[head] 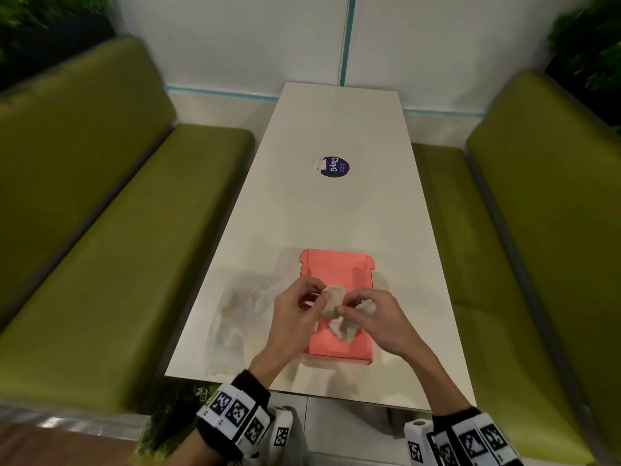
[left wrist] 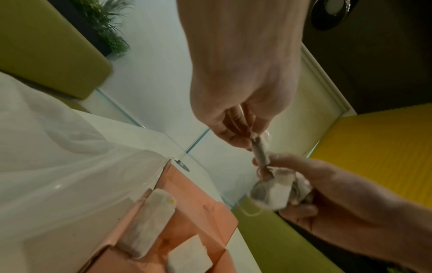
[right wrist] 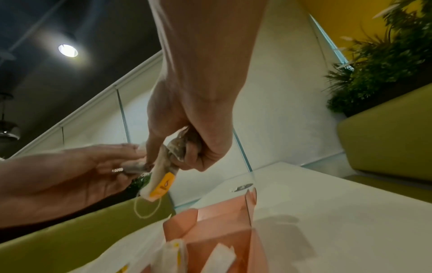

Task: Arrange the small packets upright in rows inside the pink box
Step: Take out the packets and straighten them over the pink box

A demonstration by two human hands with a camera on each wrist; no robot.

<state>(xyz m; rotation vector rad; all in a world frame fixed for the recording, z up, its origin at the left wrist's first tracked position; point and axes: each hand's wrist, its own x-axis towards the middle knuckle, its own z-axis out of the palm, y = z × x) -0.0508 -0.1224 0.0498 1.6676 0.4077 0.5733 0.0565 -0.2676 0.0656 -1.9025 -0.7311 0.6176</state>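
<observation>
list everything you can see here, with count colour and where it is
pink box: one, open, on the near end of the table
packets: at least two in the box, pale with yellow tags
held packets: small bunch, pale, above the box
plastic bag: one, clear, left of the box
sticker: one, dark blue, mid table
table: one, white
benches: two, green, either side
plants: green, behind the benches
left hand: pinches one held packet
right hand: grips the bunch
</observation>
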